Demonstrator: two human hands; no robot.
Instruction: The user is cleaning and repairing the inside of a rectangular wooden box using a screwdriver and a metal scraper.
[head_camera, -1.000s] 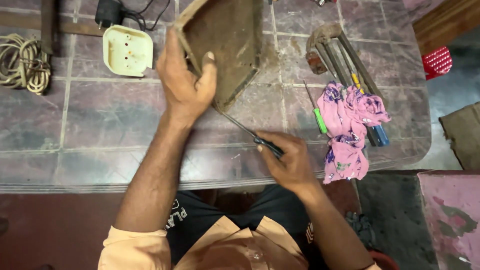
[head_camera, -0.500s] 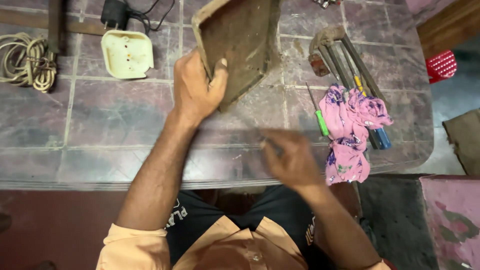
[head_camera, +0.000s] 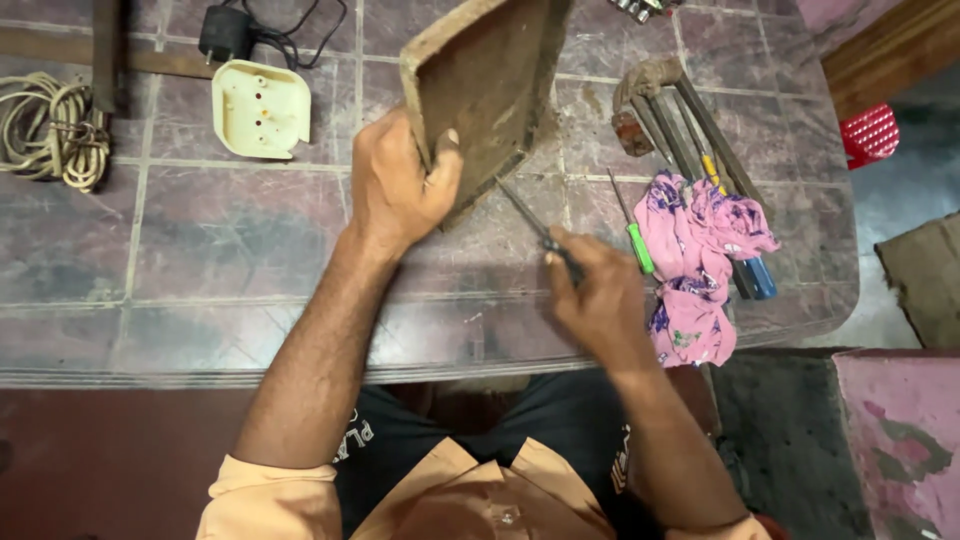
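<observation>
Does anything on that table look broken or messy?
Yes. The brown rusty metal tray in the left hand looks corroded and stands tilted on its edge. A pink flowered cloth lies crumpled over the tools, hanging off the tiled table edge.

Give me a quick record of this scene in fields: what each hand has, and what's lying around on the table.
left hand: grips the edge of a tilted brown board
right hand: holds a thin screwdriver, tip at the board's lower edge
surface: tiled table
right of hands: pink floral cloth, green-handled screwdriver, blue-handled tool
left of board: cream socket plate, black plug, coiled rope
</observation>
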